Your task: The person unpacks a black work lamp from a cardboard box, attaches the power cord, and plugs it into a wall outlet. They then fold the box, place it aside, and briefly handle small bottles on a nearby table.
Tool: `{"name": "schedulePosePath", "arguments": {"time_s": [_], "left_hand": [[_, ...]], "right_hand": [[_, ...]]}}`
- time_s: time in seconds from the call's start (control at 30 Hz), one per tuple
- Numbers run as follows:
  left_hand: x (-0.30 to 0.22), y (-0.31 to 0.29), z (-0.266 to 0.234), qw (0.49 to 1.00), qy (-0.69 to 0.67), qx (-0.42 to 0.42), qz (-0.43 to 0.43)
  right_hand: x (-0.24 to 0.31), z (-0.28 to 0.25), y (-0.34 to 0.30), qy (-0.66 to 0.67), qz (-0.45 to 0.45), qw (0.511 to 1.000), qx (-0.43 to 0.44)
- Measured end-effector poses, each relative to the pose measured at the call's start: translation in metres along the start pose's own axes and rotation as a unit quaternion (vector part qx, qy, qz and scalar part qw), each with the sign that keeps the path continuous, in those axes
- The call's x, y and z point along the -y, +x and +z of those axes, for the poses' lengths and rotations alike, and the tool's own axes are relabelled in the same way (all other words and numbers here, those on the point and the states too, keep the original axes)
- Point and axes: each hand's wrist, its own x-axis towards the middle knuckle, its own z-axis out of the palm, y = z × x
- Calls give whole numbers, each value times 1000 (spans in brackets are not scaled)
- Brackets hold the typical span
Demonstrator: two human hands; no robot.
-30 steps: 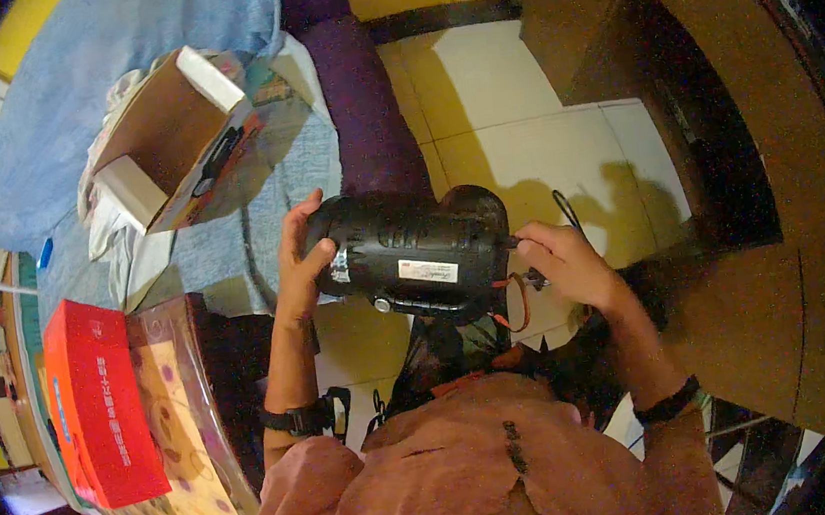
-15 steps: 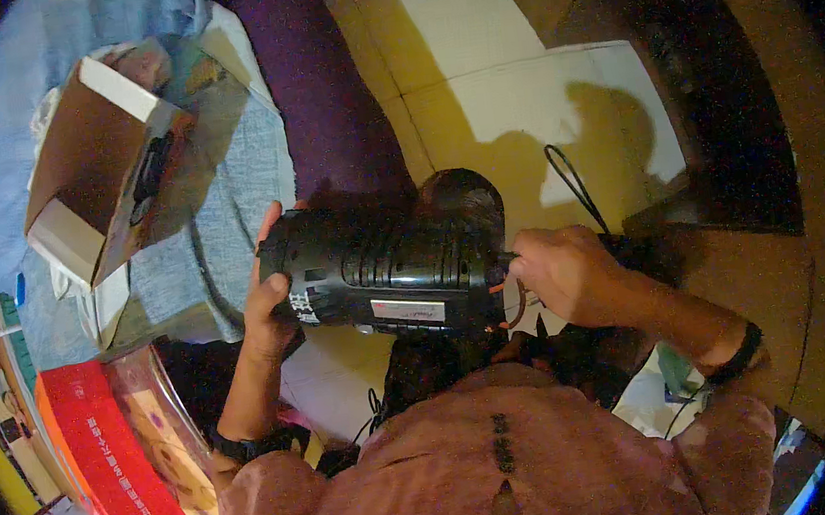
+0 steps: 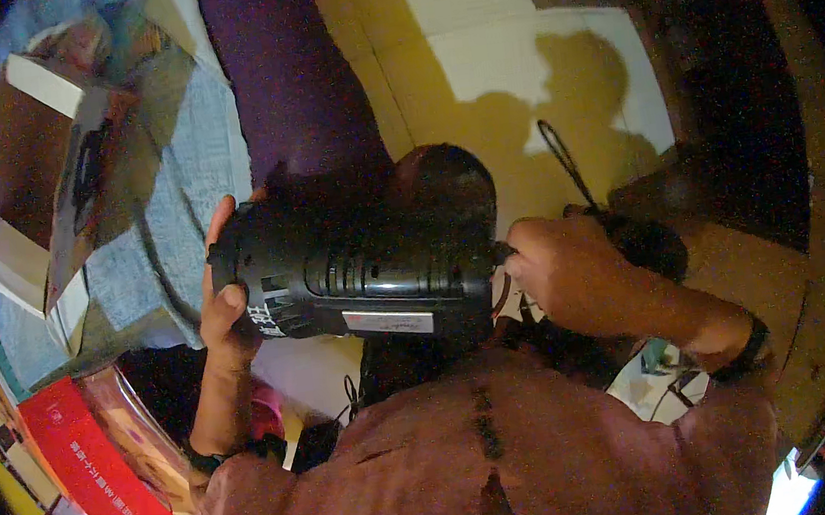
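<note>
A large black cylindrical device [image 3: 374,274] with vent slots and a pale label lies sideways across my front, held up off the floor. My left hand [image 3: 226,317] grips its left end, thumb on the near side and fingertips showing at the far edge. At the opposite end, my right hand [image 3: 569,263] is closed in a pinch. What its fingertips hold is too dark and covered to make out. A reddish-brown cord [image 3: 503,295] curves beside those fingertips. Just beyond the device shows a dark rounded shape [image 3: 455,181].
An open cardboard box [image 3: 21,163] sits tilted on light blue cloth [image 3: 195,145] at the left. Purple fabric [image 3: 298,78] runs beside it. Near left stands a red box [image 3: 104,481]. A black cord loop [image 3: 563,156] rises beyond my right hand, above the tiled floor [image 3: 487,59].
The surroundings have shifted left in the picture, and the device sits a little further left and higher. Both hands keep their places at its ends.
</note>
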Motion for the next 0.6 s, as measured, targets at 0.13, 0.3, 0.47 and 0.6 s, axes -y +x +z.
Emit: {"name": "schedulePosePath", "arguments": {"time_s": [0.13,0.3,0.47,0.6], "left_hand": [[-4,-10,-10,999,33,-4,-8],[2,-29,-20,981,166,-83,54],[8,-33,-13,937,283,-160,128],[6,-24,-1,927,280,-181,169]], "right_hand": [[-11,12,-4,49,-133,988,-68],[-13,34,-24,215,-81,972,-54],[-16,41,-65,-4,-162,973,-165],[-21,55,-75,23,-162,957,-238]]}}
